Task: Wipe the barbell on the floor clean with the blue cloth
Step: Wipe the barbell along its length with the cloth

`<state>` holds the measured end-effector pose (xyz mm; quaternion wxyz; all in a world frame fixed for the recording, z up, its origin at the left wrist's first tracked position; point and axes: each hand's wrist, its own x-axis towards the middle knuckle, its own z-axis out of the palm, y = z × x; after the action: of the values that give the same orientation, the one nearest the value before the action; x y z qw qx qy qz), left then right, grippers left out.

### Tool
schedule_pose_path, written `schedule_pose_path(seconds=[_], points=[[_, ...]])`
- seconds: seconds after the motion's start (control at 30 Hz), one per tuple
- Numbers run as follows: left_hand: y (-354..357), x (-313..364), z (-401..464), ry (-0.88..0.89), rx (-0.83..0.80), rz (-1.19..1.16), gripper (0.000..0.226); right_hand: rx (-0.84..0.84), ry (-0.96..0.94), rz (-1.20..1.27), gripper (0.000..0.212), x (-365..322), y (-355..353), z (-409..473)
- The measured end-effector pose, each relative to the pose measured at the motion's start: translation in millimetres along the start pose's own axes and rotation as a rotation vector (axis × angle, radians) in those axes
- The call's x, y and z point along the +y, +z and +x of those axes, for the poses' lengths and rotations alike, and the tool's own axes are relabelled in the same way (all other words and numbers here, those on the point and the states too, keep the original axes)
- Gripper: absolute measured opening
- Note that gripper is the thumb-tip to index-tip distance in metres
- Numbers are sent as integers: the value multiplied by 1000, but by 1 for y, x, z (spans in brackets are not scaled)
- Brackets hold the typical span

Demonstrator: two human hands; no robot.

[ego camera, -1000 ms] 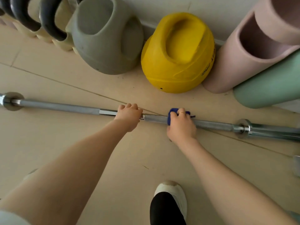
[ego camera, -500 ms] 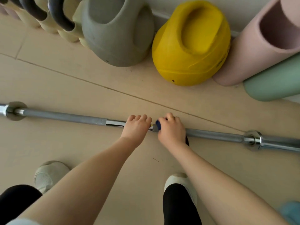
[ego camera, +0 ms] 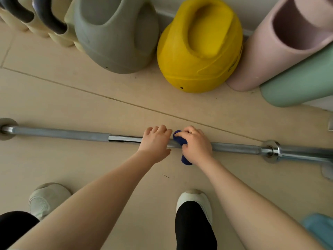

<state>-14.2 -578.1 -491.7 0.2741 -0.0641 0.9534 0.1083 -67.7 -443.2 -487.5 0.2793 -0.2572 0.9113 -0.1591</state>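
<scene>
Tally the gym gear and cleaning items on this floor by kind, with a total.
Barbell: 1
Blue cloth: 1
Soft kettlebells, grey and yellow: 2
Foam rollers, pink and green: 2
Total: 6, leaving out the partly cropped black-handled weights at top left.

Bare forearms; ring (ego camera: 192,131) on right hand (ego camera: 196,145); black trousers (ego camera: 194,230); white shoes (ego camera: 195,199).

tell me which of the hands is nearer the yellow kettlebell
Right. The right hand grips the blue cloth on the barbell almost straight below the yellow kettlebell; the left hand rests further left.
</scene>
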Motion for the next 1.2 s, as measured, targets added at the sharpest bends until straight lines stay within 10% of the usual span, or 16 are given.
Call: schedule_pose_path(seconds=[0.13,0.23,0.4,0.6,0.8,0.93,1.2], points=[[2,13,4,69,-20,18,44,248,95,-160,41,46,-3,-25],[3,13,7,102,-16,50,40,208,268,-238,35,54,-10,-26],[1,16,8,75,-53,27,37,16,-5,-311,46,73,-27,-23],[-3,19,9,43,-90,14,37,204,469,-300,37,128,-39,-47],[-2,20,5,23,-68,32,38,119,291,-251,35,116,-37,-51],[-1,24,0,-11,-63,21,38,125,616,-275,33,145,-58,-49],[-6,21,-3,-46,-83,11,45,-73,128,-139,35,66,-32,-38]])
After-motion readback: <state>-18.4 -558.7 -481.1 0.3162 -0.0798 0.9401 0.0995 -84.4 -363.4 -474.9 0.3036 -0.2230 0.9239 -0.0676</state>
